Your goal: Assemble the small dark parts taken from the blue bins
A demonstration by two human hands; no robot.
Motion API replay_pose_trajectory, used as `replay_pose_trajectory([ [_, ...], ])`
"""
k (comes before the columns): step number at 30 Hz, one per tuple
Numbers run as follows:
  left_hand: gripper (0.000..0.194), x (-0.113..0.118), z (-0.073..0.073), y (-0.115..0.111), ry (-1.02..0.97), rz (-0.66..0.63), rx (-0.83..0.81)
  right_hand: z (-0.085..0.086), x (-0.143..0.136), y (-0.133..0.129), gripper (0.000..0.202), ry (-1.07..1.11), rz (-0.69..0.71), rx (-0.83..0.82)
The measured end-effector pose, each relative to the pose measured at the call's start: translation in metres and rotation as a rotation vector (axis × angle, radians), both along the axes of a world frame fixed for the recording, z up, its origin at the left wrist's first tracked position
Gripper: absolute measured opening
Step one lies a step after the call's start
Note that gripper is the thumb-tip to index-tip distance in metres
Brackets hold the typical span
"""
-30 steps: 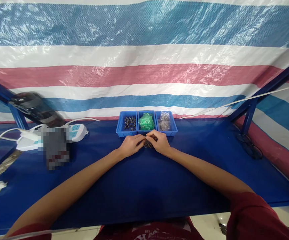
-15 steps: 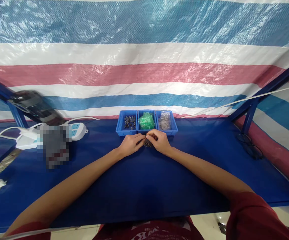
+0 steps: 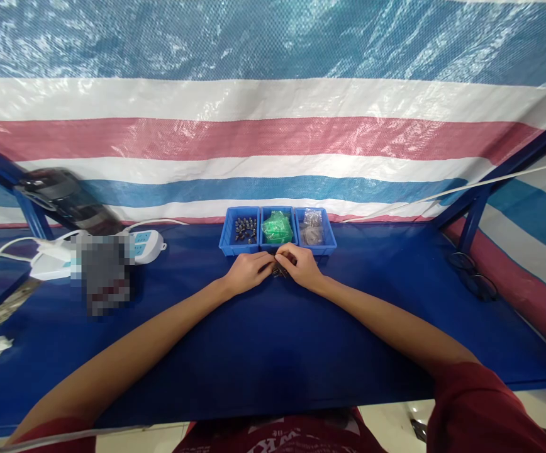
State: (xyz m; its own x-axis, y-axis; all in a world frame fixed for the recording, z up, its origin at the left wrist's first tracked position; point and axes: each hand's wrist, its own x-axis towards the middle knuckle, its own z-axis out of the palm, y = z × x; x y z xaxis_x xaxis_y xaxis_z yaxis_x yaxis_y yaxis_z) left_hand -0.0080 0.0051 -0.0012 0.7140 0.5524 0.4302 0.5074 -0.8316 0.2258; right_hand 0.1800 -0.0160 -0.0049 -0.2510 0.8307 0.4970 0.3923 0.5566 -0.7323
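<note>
Right now the left hand (image 3: 248, 274) and right hand (image 3: 304, 269) meet with their thumbs and fingers drawn in close — whether anything is pinched between them I cannot tell. Small metal pieces (image 3: 279, 272) lie at their fingers, partly hidden, on the worktop (image 3: 273, 352), nearer its back edge than its front. Between the forearms (image 3: 169, 330) there is room right down to the front edge; ahead, the middle bin (image 3: 265, 249) leaves little. The pieces look dark and brownish, with a few glints, too small for more detail.

Along the back edge, the left bin (image 3: 239, 250) holds loose metal parts, the middle one a green bagged bundle (image 3: 277, 228), the right bin (image 3: 324, 250) clear bags (image 3: 312, 229). Farther out — glasses (image 3: 473, 274) near the right edge, a power strip (image 3: 148, 246) towards the back left corner.
</note>
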Motion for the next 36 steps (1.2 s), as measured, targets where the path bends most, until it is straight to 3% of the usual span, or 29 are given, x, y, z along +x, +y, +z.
replay_pose_trajectory([
  [36, 0.022, 0.0008, -0.0011, 0.0020, 0.073, -0.021, 0.007, 0.0006, 0.0004, 0.0003, 0.014, -0.036, -0.007, 0.016],
])
